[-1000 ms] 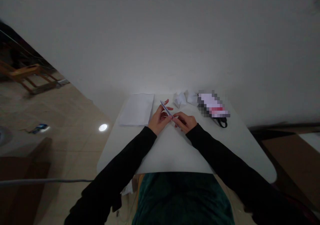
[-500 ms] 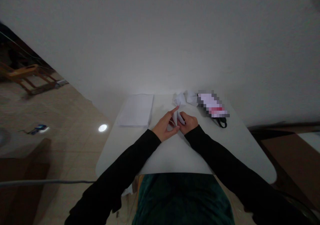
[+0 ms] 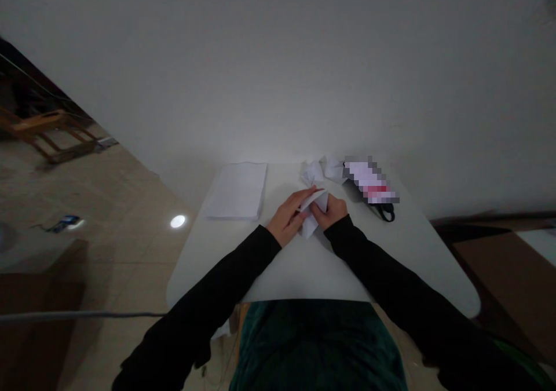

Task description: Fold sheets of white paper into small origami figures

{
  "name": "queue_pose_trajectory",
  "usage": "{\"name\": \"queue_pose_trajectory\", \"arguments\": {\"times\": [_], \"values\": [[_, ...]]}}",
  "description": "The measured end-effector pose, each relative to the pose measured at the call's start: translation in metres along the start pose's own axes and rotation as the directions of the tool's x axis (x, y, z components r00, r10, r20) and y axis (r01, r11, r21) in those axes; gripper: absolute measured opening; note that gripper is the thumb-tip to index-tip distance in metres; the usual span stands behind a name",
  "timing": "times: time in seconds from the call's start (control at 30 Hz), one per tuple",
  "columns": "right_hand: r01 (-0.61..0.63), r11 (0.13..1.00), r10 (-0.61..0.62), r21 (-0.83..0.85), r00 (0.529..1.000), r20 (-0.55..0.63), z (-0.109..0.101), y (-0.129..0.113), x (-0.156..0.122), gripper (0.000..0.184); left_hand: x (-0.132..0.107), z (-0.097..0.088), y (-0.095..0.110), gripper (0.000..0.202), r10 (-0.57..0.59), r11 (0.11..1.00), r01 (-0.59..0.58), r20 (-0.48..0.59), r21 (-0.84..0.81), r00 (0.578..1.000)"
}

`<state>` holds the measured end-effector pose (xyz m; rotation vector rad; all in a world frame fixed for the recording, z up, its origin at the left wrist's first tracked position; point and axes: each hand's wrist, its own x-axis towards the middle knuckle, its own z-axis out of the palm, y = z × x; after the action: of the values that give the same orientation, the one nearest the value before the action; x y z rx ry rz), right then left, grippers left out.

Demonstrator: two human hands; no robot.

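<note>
Change: the white paper (image 3: 313, 205) between my hands had gone from the slim folded strip I held a second earlier to a wider, angular shape, with one point aimed down toward me.

Paper's place: it sat in the air just above the white table (image 3: 304, 269), between my two hands and slightly right of the table's middle, not resting on the top as far as I could tell.

Left hand: my left hand (image 3: 286, 220) lay nearly flat and angled inward, its fingers (image 3: 302, 197) stretched along the paper's upper edge.

Right hand: my right hand (image 3: 332, 211) was curled more tightly, pressing against the paper's right side from behind, with its fingertips hidden by the sheet.

Grip: narrow on both sides, with the paper held between my hands; I could not see exactly where each thumb pressed.

Arms: both black sleeves, the left sleeve (image 3: 217, 281) and the right sleeve (image 3: 382, 263), reached forward and inward from my body, forming a V that met at the paper.

Nearby: a stack of white paper (image 3: 236, 191) lay left of my hands, and two crumpled-looking paper pieces (image 3: 312, 172) sat just beyond them. Further right lay a pixelated packet (image 3: 369, 181), too blurred to identify, with a black strap (image 3: 386, 212) beside it.
</note>
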<state>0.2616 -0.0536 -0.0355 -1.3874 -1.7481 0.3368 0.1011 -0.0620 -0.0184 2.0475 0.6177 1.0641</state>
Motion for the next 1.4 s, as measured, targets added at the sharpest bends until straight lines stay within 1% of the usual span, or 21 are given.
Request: {"name": "queue_pose_trajectory", "arguments": {"times": [0.07, 0.1, 0.2, 0.27, 0.37, 0.43, 0.5, 0.6, 0.67, 0.7, 0.77, 0.83, 0.9, 0.97, 1.07, 1.1, 1.17, 1.2, 1.27, 1.33, 1.4], "values": [[-0.010, 0.998, 0.011, 0.062, 1.000, -0.016, 0.000, 0.001, 0.000, 0.024, 0.000, -0.003, -0.001, 0.045, 0.000, 1.000, 0.000, -0.032, -0.009, 0.999], [-0.020, 0.994, 0.020, 0.107, 1.000, -0.005, 0.000, 0.002, 0.001, 0.024, 0.000, -0.004, -0.001, 0.044, -0.018, 1.000, 0.018, -0.048, -0.004, 0.999], [-0.058, 0.965, 0.039, 0.255, 0.996, 0.080, 0.003, 0.004, 0.001, 0.029, 0.001, -0.006, -0.002, 0.043, -0.111, 0.993, 0.114, -0.101, 0.019, 0.989], [-0.089, 0.944, 0.053, 0.316, 0.991, 0.121, 0.005, 0.006, 0.001, 0.030, 0.002, -0.007, -0.003, 0.041, -0.165, 0.986, 0.165, -0.143, -0.007, 0.976], [-0.127, 0.905, 0.064, 0.406, 0.984, 0.165, 0.003, 0.005, 0.002, 0.032, 0.004, -0.008, -0.004, 0.038, -0.288, 0.952, 0.263, -0.167, -0.155, 0.943], [-0.147, 0.845, 0.052, 0.514, 0.980, 0.194, -0.001, 0.003, 0.003, 0.034, 0.005, -0.010, -0.005, 0.041, -0.406, 0.886, 0.352, -0.136, -0.302, 0.904], [-0.164, 0.776, 0.040, 0.609, 0.977, 0.212, -0.004, 0.000, 0.005, 0.034, 0.005, -0.013, -0.004, 0.043, -0.493, 0.802, 0.410, -0.092, -0.435, 0.865], [-0.161, 0.710, 0.017, 0.686, 0.977, 0.212, -0.006, -0.004, 0.005, 0.031, 0.006, -0.017, -0.003, 0.037, -0.537, 0.711, 0.421, -0.049, -0.564, 0.842], [-0.136, 0.682, -0.014, 0.719, 0.980, 0.199, -0.006, -0.006, 0.005, 0.030, 0.007, -0.019, -0.003, 0.036, -0.564, 0.665, 0.416, -0.051, -0.621, 0.824], [-0.120, 0.671, -0.029, 0.732, 0.982, 0.187, -0.005, -0.007, 0.005, 0.030, 0.007, -0.019, -0.004, 0.037, -0.583, 0.649, 0.409, -0.075, -0.641, 0.809], [-0.083, 0.657, -0.056, 0.749, 0.986, 0.158, -0.004, -0.008, 0.005, 0.032, 0.007, -0.019, -0.006, 0.038, -0.616, 0.646, 0.375, -0.164, -0.664, 0.771], [-0.052, 0.660, -0.075, 0.749, 0.988, 0.134, -0.004, -0.009, 0.005, 0.034, 0.008, -0.019, -0.008, 0.035, -0.618, 0.677, 0.333, -0.263, -0.656, 0.741], [-0.033, 0.682, -0.081, 0.731, 0.990, 0.119, -0.003, -0.010, 0.005, 0.035, 0.009, -0.018, -0.010, 0.034, -0.600, 0.711, 0.309, -0.318, -0.631, 0.734], [-0.016, 0.711, -0.075, 0.703, 0.992, 0.098, -0.003, -0.011, 0.004, 0.036, 0.010, -0.019, -0.010, 0.034, -0.598, 0.722, 0.307, -0.335, -0.620, 0.728], [0.034, 0.752, -0.085, 0.658, 0.995, 0.046, -0.003, -0.009, 0.004, 0.038, 0.011, -0.021, -0.007, 0.031, -0.623, 0.693, 0.305, -0.331, -0.653, 0.708], [0.058, 0.770, -0.100, 0.635, 0.994, 0.031, -0.003, -0.008, 0.004, 0.039, 0.011, -0.022, -0.006, 0.033, -0.632, 0.681, 0.308, -0.321, -0.664, 0.706], [0.111, 0.807, -0.148, 0.580, 0.989, 0.017, -0.003, -0.006, 0.003, 0.044, 0.011, -0.022, -0.006, 0.042, -0.643, 0.675, 0.333, -0.304, -0.658, 0.703], [0.137, 0.822, -0.176, 0.553, 0.984, 0.019, -0.003, -0.006, 0.003, 0.047, 0.011, -0.022, -0.006, 0.045, -0.642, 0.689, 0.354, -0.307, -0.632, 0.702], [0.185, 0.845, -0.230, 0.501, 0.973, 0.029, -0.003, -0.005, 0.001, 0.053, 0.010, -0.021, -0.007, 0.047, -0.622, 0.741, 0.392, -0.339, -0.545, 0.706], [0.223, 0.857, -0.269, 0.464, 0.962, 0.035, -0.004, -0.006, 0.000, 0.058, 0.009, -0.020, -0.007, 0.048, -0.583, 0.793, 0.401, -0.381, -0.459, 0.717], [0.208, 0.863, -0.256, 0.459, 0.966, 0.044, -0.006, -0.008, -0.001, 0.058, 0.009, -0.019, -0.007, 0.047, -0.539, 0.830, 0.384, -0.406, -0.405, 0.738]]}}
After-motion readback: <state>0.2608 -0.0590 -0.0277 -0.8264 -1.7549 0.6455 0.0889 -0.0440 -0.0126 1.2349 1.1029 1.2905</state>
